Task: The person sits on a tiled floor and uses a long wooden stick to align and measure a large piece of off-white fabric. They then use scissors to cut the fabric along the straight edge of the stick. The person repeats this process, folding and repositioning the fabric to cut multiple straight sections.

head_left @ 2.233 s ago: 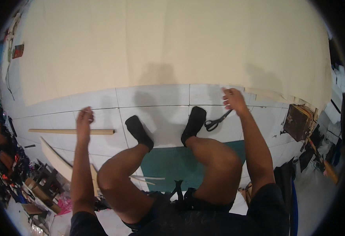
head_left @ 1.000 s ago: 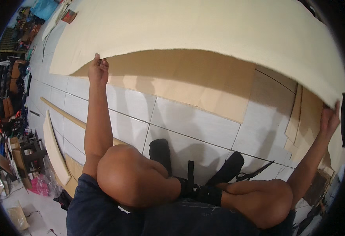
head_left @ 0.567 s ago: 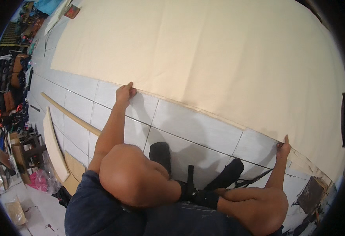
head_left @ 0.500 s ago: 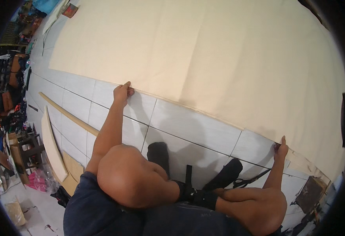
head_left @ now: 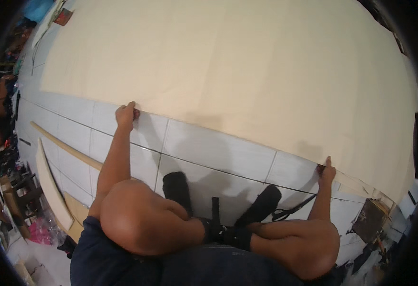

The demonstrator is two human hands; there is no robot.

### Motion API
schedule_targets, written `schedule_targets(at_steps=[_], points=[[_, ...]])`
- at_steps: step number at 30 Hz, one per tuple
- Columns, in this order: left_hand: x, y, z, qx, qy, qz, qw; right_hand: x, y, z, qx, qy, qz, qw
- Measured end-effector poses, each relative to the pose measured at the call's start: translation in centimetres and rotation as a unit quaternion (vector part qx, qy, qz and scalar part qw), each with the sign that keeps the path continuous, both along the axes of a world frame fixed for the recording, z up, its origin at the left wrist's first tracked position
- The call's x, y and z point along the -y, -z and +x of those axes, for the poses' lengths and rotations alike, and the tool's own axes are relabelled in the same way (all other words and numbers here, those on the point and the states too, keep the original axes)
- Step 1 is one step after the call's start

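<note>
A large cream sheet of fabric [head_left: 247, 71] lies spread over the tiled floor in front of me. My left hand [head_left: 127, 114] pinches its near edge, thumb on top and fingers curled beneath. Farther right, my right hand [head_left: 327, 170] grips the same edge in the same way, thumb up. Between the two hands the edge runs almost straight, slanting nearer toward the right. A pair of scissors with black handles [head_left: 285, 213] rests on the tiles beside my right forearm, partly hidden near my foot.
At left lie a long thin wooden strip [head_left: 66, 146] and a pale curved board [head_left: 51, 186]. Clutter, including a pink plastic bag [head_left: 40, 232], fills the far left. A dark block [head_left: 370, 220] sits at the right near the fabric's corner. My feet [head_left: 261, 205] are close to the edge.
The view has shifted, so hands and fabric appear a little farther left. The fabric's near edge looks straighter and its folds smoother. Both hands keep their hold.
</note>
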State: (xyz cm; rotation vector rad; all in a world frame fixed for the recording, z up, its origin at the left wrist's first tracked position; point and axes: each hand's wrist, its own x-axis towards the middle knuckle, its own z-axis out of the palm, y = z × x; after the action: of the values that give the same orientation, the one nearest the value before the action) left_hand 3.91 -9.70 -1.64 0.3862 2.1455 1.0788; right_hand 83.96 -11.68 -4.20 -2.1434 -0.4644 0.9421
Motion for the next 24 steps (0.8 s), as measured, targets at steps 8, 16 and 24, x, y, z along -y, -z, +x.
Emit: schedule_targets(at_steps=[8,16,24], points=[[1.3,1.6,-3.0,0.03,-0.076,0.065,0.995,0.1,-1.8,-3.0,-0.057,-0.006,0.033,0.998],[0.6,2.2,-2.1,-0.008,-0.078,0.03,0.996,0.4,-1.8,-1.4,0.019,-0.032,-0.012,0.999],[1.1,2.5,-2.7,-0.343,-0.039,-0.061,0.937,-0.6,-1.6,-0.3,0.018,-0.107,-0.111,0.988]])
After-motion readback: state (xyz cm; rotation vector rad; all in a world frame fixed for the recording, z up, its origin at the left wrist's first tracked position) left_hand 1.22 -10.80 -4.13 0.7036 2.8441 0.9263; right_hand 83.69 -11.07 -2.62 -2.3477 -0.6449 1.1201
